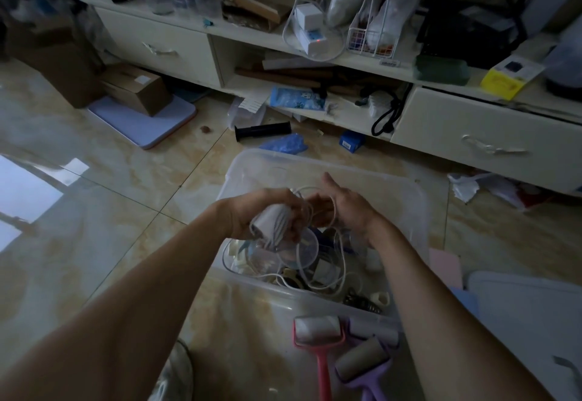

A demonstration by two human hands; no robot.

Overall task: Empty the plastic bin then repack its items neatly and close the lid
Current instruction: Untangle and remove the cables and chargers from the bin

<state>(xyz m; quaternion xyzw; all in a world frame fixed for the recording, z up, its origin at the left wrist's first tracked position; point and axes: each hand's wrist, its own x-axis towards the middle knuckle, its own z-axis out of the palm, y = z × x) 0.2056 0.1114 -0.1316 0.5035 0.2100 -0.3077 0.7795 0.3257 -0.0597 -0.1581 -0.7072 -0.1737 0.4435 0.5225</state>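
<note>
A clear plastic bin [409, 208] stands open on the tiled floor in front of me. Its near half holds a jumble of white cables, clear round lids and small parts [315, 265]. Above the bin my left hand [267, 215] grips a small white and grey device [271, 223]. A thin white cable [332, 202] runs from the device and loops around my right hand [346, 208], whose fingers are apart. A white lid [529, 312] lies on the floor to the right of the bin.
A pink lint roller [318, 331] and a purple one [365, 359] lie on the floor just before the bin. A low cream cabinet [485, 136] full of clutter runs along the back. A black tube [263, 131], blue packets and cardboard boxes [135, 89] lie on the floor beyond.
</note>
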